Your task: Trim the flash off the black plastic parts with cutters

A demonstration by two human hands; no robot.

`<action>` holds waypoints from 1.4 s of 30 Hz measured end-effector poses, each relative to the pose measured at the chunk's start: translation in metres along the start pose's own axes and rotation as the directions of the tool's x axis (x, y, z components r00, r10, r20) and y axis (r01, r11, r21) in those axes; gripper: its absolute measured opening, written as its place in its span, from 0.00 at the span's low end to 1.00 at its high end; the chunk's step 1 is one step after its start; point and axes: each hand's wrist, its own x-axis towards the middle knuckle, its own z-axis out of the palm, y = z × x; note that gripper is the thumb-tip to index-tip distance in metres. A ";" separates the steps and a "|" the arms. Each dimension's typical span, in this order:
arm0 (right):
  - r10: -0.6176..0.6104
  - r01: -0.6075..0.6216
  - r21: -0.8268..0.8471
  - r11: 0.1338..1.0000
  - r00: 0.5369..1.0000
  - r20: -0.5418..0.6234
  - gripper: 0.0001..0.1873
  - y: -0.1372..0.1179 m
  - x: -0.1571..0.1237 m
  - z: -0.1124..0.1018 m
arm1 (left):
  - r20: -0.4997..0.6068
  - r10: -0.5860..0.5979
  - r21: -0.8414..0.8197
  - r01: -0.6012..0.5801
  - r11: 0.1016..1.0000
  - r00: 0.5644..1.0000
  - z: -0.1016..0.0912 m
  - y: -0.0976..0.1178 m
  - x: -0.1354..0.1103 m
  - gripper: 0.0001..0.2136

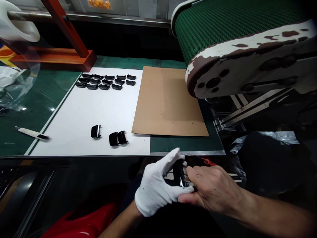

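My left hand (pixel 158 185), in a white glove, is closed around a small black plastic part (pixel 178 173) with a glossy edge, in front of the table's near edge. My bare right hand (pixel 215 188) meets it from the right, thumb and fingers pinched close to the part's lower end. A little shiny material shows between those fingers; what it is I cannot make out. Fine curled shavings cling to the back of my right hand. Similar black parts (pixel 114 138) lie on the white sheet (pixel 74 115), three near its front edge. Several more parts (pixel 104 87) stand in rows farther back.
A brown cardboard sheet (pixel 170 102) lies beside the white sheet. The green conveyor belt (pixel 232 26) overhangs it at the right. A white-handled knife (pixel 32 133) rests at the left, near an orange-red frame (pixel 54 58). Something red (pixel 210 162) shows behind my right hand.
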 end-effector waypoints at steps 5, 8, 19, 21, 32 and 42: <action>0.049 -0.034 0.101 0.994 0.988 -0.146 0.34 -0.005 0.001 0.012 | -0.002 -0.009 -0.059 0.008 0.998 1.000 -0.006 -0.008 -0.002 0.42; 0.120 -0.088 0.139 0.986 0.962 -0.245 0.33 -0.012 0.002 0.017 | -0.009 0.035 -0.077 -0.035 0.996 0.999 -0.012 -0.010 -0.006 0.44; 0.223 -0.152 0.394 0.907 0.964 -0.143 0.34 -0.027 0.008 0.002 | 0.007 0.102 -0.124 -0.101 0.987 0.995 -0.020 -0.002 -0.018 0.46; 0.302 -0.257 0.623 0.739 0.953 0.034 0.34 -0.026 0.005 -0.002 | 0.000 0.099 -0.132 -0.098 0.986 0.995 -0.019 -0.002 -0.020 0.46; 0.366 -0.516 0.851 0.098 0.814 0.451 0.13 -0.027 0.006 -0.005 | 0.013 0.103 -0.128 -0.100 0.987 0.995 -0.019 -0.001 -0.025 0.43; 0.392 -0.407 0.492 0.770 0.909 0.139 0.26 -0.019 -0.006 -0.013 | -0.022 0.144 0.054 -0.142 0.988 0.989 -0.026 -0.002 -0.025 0.44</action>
